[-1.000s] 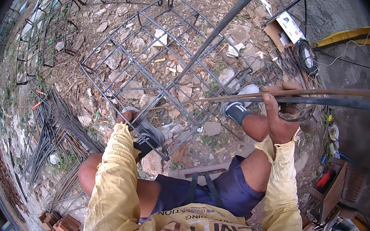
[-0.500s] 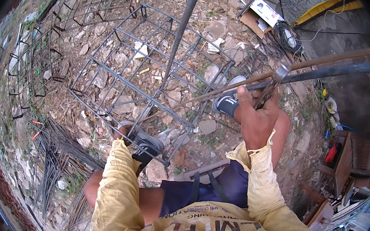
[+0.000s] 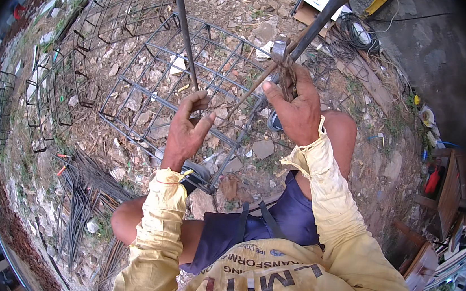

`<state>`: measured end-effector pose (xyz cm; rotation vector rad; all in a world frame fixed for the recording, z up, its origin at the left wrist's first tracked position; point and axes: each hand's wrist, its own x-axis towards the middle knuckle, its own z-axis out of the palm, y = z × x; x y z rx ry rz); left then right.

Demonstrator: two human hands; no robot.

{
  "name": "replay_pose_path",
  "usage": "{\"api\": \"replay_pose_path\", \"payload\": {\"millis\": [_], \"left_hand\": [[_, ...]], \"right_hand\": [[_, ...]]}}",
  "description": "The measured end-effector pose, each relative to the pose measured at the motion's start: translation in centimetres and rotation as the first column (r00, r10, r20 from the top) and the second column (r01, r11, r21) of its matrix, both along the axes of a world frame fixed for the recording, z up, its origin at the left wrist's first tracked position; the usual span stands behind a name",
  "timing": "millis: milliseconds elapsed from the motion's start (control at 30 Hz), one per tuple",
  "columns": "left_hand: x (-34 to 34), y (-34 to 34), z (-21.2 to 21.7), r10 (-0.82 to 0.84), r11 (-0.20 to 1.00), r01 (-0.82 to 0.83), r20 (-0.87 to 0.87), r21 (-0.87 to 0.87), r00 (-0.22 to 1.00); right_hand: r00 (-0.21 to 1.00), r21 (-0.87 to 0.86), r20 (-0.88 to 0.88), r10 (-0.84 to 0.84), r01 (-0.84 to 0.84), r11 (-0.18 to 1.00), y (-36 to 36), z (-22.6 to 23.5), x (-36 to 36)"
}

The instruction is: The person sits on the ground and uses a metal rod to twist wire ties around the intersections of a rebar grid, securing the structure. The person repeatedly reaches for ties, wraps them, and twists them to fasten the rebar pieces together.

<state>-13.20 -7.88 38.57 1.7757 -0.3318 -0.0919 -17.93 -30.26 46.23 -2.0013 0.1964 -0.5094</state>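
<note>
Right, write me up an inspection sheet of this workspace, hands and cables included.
Surface: uneven ground, strewn with stones and scraps.
Things in hand: cage of steel bars on the ground; rusty rod slanting between the hands; tool, exact kind unclear.
Clutter: rod pile at left, loosely heaped; box at the top.
Hands: left hand part open, contact with the rod unclear; right hand closed around the tool.
Cables: dark coil beside the box.
Surroundings: more bent-bar frames at far left; wooden furniture at right.
</note>
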Motion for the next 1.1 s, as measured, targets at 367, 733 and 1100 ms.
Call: {"api": "replay_pose_path", "payload": {"millis": [367, 733, 1100], "left_hand": [[4.1, -8.6, 1.7, -0.356, 0.905, 0.316, 0.1, 0.284, 0.929], [5.9, -10.1, 1.1, -0.219, 0.956, 0.237, -0.116, 0.173, 0.969], [6.7, -12.7, 2.3, -0.129, 0.963, 0.158, -0.139, 0.219, 0.982]], "right_hand": [[0.959, -0.09, 0.272, 0.075, -0.053, 0.995, -3.7, -3.4, -2.9], [0.746, 0.341, -0.64, -0.184, 0.49, 0.802, -12.6, -27.5, -2.5], [0.717, -0.256, -0.692, -0.08, -0.14, 0.956, -5.4, -41.6, -6.4]]}}
